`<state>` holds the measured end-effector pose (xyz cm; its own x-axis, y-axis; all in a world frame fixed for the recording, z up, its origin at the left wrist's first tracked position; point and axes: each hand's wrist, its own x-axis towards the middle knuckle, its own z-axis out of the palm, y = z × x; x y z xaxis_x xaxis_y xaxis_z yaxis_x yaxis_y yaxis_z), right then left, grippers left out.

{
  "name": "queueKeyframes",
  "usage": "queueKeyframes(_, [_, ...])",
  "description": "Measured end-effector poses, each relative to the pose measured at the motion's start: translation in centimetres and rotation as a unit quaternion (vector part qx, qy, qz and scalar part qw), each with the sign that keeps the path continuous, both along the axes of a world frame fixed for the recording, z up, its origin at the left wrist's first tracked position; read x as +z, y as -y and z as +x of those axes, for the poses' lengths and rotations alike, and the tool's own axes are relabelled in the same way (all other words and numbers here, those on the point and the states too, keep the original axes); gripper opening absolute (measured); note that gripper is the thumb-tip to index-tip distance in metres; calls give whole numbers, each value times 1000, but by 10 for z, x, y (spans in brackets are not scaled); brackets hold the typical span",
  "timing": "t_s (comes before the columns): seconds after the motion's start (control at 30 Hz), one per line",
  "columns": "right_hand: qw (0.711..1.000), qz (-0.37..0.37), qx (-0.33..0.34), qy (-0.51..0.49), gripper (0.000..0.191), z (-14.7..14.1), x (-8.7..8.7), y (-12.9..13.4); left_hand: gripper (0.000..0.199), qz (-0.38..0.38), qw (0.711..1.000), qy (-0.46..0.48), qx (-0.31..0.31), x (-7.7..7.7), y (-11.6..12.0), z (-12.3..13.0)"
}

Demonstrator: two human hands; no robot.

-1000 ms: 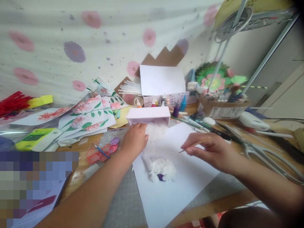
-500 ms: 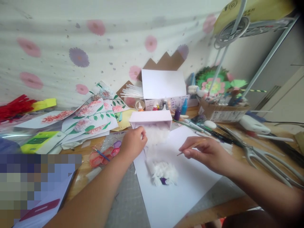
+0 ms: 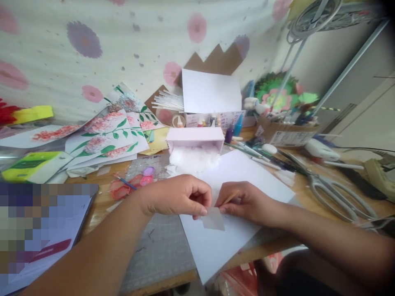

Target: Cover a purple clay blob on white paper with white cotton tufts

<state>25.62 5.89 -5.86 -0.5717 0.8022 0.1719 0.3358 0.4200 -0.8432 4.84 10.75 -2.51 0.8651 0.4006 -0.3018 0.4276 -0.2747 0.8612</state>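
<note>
Between my hands hangs a small, thin white paper square (image 3: 215, 220), slightly see-through. My left hand (image 3: 185, 197) pinches its upper left corner between thumb and fingers. At its upper right corner my right hand (image 3: 247, 202) is closed, with a thin wooden stick (image 3: 232, 196) held in the fingers; the fingertips also touch the square. Under both hands lies a large white sheet of paper (image 3: 262, 176). Just beyond the left hand, a pale pink box (image 3: 196, 135) on its side spills white paper pieces (image 3: 193, 160). The fluffy white cluster seen earlier is hidden from view.
Large scissors (image 3: 336, 193) lie at the right beside pens and brushes. A cardboard box (image 3: 284, 133) of tools stands behind them. Paint bottles (image 3: 229, 133) stand at the back. Flower pictures (image 3: 108, 135) lie left, near a grey cutting mat (image 3: 160, 250) and a screen device (image 3: 61, 238).
My left hand has come from the box mouth toward me and now holds a white paper square. My right hand has moved left to meet it. The view has tilted downward.
</note>
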Motion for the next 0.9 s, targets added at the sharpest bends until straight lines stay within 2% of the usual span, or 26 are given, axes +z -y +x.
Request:
queueKeyframes(0.17, [999,3,-29,42,10,5,2,0,7,68,995,-77,14,-15,-1,7])
queueKeyframes(0.33, [999,-7,-34,40,10,7,1,0,10,120,986,-109,34,-26,-3,13])
queueKeyframes(0.47, [999,-4,-54,2,11,9,1,-1,10,180,977,-108,45,-28,-1,16])
queueKeyframes(0.57, [997,28,-68,-37,11,7,8,3,10,209,971,-110,47,-29,1,15])
queueKeyframes(0.63, [996,60,-52,-46,9,3,14,6,10,227,966,-113,46,-29,2,15])
queueKeyframes(0.77, [995,98,-10,5,8,-5,18,11,10,244,963,-106,42,-29,3,15])
queueKeyframes(0.9, [992,107,-16,61,7,-8,12,10,10,238,964,-107,44,-28,3,16])
